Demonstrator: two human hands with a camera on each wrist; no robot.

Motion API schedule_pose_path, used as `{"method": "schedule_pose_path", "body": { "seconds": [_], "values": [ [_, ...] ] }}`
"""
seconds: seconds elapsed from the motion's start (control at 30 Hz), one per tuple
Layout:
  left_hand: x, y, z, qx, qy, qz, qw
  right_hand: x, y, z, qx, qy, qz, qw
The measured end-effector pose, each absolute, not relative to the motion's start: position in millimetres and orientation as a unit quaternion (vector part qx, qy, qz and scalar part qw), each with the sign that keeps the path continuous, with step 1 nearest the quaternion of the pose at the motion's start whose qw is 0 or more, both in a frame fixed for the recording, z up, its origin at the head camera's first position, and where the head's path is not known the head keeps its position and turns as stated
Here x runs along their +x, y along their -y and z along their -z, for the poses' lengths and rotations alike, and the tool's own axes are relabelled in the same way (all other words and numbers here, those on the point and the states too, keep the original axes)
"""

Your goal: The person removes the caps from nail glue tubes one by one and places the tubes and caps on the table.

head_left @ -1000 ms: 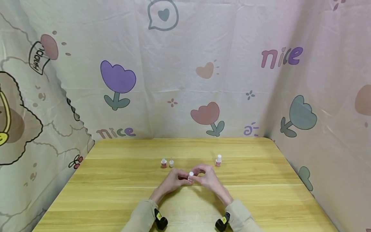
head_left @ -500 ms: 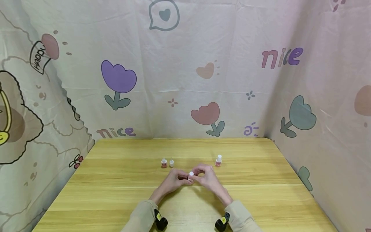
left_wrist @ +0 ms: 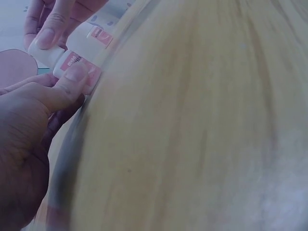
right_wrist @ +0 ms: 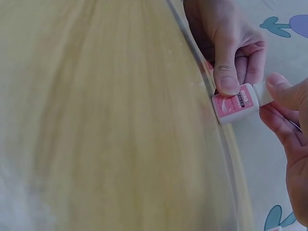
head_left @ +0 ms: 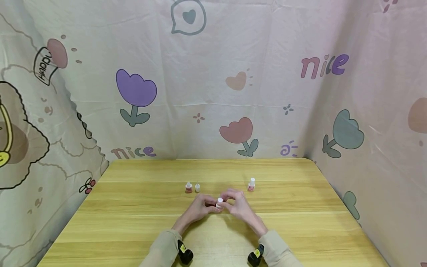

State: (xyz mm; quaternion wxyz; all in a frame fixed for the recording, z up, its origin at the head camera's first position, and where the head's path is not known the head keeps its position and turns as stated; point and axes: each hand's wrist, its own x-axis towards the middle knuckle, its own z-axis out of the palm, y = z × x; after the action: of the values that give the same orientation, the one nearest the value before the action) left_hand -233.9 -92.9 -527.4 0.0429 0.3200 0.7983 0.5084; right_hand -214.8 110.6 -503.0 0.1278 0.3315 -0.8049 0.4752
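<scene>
Between both hands stands a small white bottle (right_wrist: pixel 233 107) with a pink label and a white cap (left_wrist: pixel 46 53). My left hand (head_left: pixel 200 207) grips the bottle's body, its thumb pressed on the label in both wrist views. Thumb and fingers of my right hand (head_left: pixel 237 204) pinch the cap, which sits on the bottle's neck. The bottle is upright, its base at the wooden table (head_left: pixel 133 222). Beyond the left hand stand an uncapped bottle (head_left: pixel 188 188) of the same kind and a loose white cap (head_left: pixel 197 188) with a thin stem pointing up.
A capped bottle (head_left: pixel 251 184) with a pink label stands farther back on the right. Printed cloth (head_left: pixel 200 74) hangs behind the table and along both its sides. Each wrist wears a black camera.
Both hands stay in place around the bottle. The right fingers and thumb shift slightly at the cap; the other bottles and the loose cap stay put.
</scene>
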Motion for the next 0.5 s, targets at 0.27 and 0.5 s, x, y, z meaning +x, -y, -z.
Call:
{"method": "schedule_pose_path", "body": {
  "seconds": [0.27, 0.5],
  "values": [
    [-233.9, 93.1, 527.7, 0.312, -0.798, -0.514, 0.049, -217.9, -113.1, 504.9, 0.296, 0.812, -0.492, 0.1],
    [-232.2, 93.2, 528.6, 0.316, -0.791, -0.522, 0.05, -214.8, -109.2, 500.3, 0.282, 0.817, -0.49, 0.108]
  ]
}}
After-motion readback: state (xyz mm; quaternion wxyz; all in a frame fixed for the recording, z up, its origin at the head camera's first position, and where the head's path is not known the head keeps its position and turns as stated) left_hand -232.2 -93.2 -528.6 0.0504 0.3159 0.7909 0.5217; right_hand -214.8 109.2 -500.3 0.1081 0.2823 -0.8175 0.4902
